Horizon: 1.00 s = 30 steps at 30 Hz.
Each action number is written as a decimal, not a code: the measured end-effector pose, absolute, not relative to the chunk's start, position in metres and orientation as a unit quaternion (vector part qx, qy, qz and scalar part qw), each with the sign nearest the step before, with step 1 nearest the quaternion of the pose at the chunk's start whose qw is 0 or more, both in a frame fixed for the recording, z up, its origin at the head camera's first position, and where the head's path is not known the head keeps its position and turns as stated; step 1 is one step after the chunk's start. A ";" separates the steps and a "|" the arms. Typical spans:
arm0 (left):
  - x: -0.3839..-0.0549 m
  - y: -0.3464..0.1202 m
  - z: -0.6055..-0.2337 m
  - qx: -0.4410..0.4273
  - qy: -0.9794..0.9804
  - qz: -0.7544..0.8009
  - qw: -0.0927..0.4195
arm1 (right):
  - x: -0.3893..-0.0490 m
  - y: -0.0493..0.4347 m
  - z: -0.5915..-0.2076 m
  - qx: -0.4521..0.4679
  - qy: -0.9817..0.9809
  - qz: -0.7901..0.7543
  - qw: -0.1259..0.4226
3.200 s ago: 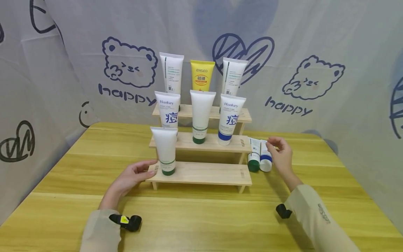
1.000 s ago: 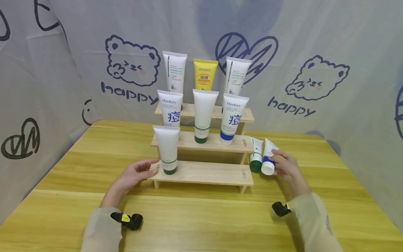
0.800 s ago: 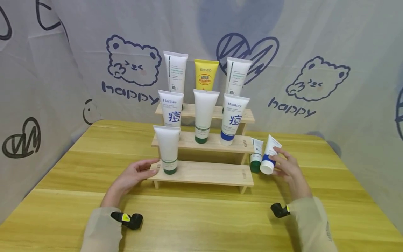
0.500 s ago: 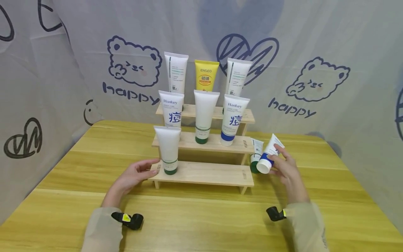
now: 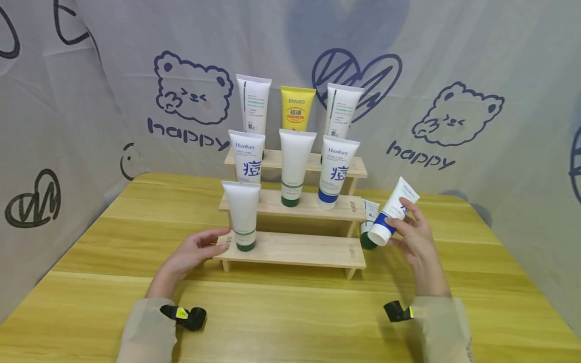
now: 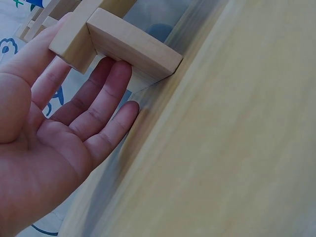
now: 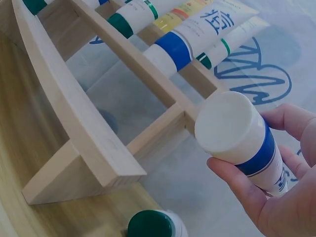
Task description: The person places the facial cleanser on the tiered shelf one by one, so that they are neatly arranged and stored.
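My right hand (image 5: 415,237) pinches a white squeeze tube (image 5: 394,212) with a blue band between thumb and fingers, right of the wooden stand. The tube is tilted, its white cap (image 7: 224,123) toward the lower left in the head view. Behind it lies a white tube with a green cap (image 5: 368,243), partly hidden. My left hand (image 5: 192,254) holds the left end of the three-tier wooden display stand (image 5: 295,249), thumb at the bottom board's end. In the left wrist view, fingertips meet the stand's leg (image 6: 136,42). A white green-capped tube (image 5: 241,214) stands on that board.
On the middle tier stand two Hankey tubes (image 5: 338,171) and a plain white tube (image 5: 295,161). The top tier carries a yellow ENSEO tube (image 5: 297,108) between two white tubes (image 5: 343,108). A printed curtain (image 5: 281,40) hangs behind the wooden table (image 5: 281,322).
My right hand has taken hold of the blue-banded tube, which lay beside the green-capped one, and raised it, turning its crimped end up to the right. My left hand stays at the stand.
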State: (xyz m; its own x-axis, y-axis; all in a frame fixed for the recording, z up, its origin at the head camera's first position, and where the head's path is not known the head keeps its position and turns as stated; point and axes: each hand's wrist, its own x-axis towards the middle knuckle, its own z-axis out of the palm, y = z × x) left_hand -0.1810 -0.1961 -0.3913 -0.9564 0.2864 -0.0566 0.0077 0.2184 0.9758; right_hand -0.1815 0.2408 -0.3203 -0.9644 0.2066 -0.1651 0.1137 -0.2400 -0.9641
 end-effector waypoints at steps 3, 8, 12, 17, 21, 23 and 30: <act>-0.182 -0.196 -0.392 0.096 0.770 0.620 0.113 | -0.179 0.237 -0.317 -0.114 -0.616 0.778 0.045; -0.182 -0.197 -0.392 0.098 0.771 0.618 0.115 | -0.176 0.232 -0.312 -0.095 -0.596 0.794 0.070; -0.182 -0.197 -0.391 0.098 0.775 0.614 0.116 | -0.172 0.225 -0.308 -0.083 -0.570 0.813 0.087; -0.181 -0.197 -0.391 0.098 0.777 0.611 0.115 | -0.168 0.213 -0.304 -0.060 -0.571 0.808 0.128; -0.181 -0.198 -0.390 0.098 0.779 0.609 0.114 | -0.165 0.204 -0.302 -0.043 -0.580 0.798 0.156; -0.180 -0.198 -0.390 0.098 0.780 0.608 0.113 | -0.165 0.201 -0.301 -0.033 -0.583 0.794 0.167; -0.179 -0.197 -0.389 0.094 0.781 0.608 0.112 | -0.162 0.191 -0.300 -0.002 -0.586 0.785 0.198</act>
State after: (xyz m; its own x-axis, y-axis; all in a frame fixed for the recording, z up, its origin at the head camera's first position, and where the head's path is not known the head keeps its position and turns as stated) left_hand -0.1794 -0.1973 -0.3888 -0.9573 0.2825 -0.0615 0.0099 0.2443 0.9697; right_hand -0.1625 0.1911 -0.3003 -0.9216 0.3133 0.2293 -0.3089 -0.2339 -0.9219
